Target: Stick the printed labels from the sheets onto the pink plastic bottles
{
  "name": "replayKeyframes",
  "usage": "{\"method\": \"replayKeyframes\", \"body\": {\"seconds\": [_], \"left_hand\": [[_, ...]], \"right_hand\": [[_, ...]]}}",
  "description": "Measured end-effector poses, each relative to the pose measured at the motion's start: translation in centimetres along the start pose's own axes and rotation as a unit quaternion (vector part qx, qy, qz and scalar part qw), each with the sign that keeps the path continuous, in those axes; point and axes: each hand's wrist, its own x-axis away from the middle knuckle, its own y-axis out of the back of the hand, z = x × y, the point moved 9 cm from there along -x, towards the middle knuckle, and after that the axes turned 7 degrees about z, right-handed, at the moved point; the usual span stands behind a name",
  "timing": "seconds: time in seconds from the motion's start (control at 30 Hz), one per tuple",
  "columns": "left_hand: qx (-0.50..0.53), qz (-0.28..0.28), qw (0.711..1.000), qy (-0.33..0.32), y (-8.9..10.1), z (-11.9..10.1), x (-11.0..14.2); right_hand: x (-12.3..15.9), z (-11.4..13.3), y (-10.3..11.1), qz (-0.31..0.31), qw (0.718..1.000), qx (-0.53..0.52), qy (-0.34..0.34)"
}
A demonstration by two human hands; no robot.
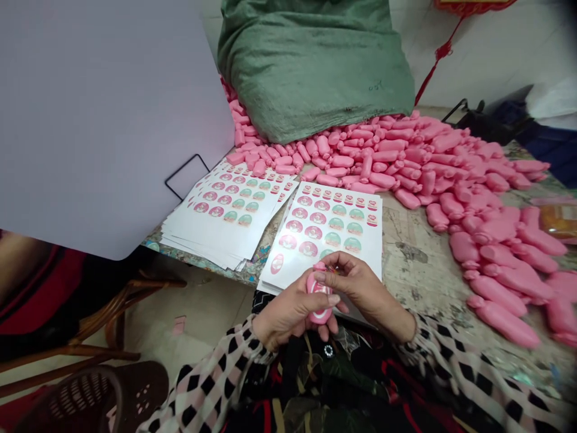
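Note:
My left hand (288, 310) is wrapped round a small pink plastic bottle (319, 308), its thumb lying across the front. A pink and white sticker shows on the bottle's face, partly under the thumb. At the bottle's neck, my right hand (356, 285) pinches with thumb and forefinger; its fingertips touch the bottle's upper end. Just beyond both hands, at the table's near edge, lies a stack of sticker sheets (324, 234) with rows of pink and green labels. One oval pink sticker (277, 263) sits at the sheet's lower left corner.
A heap of pink bottles (424, 156) spills from a green sack (311, 66) across the table. More sticker sheets (220, 210) lie at left, beside a large pale panel (112, 114) with a black wire loop. A brown basket (90, 397) and wooden chair (108, 319) stand below.

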Motion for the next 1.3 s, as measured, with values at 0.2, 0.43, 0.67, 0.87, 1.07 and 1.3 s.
{"method": "replayKeyframes", "body": {"seconds": [0.2,0.43,0.67,0.87,1.07,1.3], "left_hand": [[-0.049,-0.031,0.998,-0.025,1.2,0.0,0.6],[-0.115,-0.037,0.992,0.023,1.1,1.0,0.7],[-0.144,-0.013,0.988,0.045,0.1,1.1,0.8],[-0.189,-0.031,0.981,0.034,1.6,-0.4,2.5],[-0.221,-0.222,0.949,-0.031,7.3,-3.4,5.8],[-0.209,-0.224,0.952,-0.024,7.5,-2.8,5.7]], "right_hand": [[-0.2,0.8,0.4,0.007,0.997,0.051,0.053],[0.8,0.6,0.6,0.046,0.994,0.094,0.039],[1.8,-0.9,1.4,0.051,0.998,0.024,0.019],[2.6,0.0,6.7,-0.008,0.998,0.061,-0.025],[3.9,-0.8,15.2,-0.041,0.968,0.224,-0.107],[5.8,-1.9,16.9,-0.033,0.969,0.199,-0.143]]}}
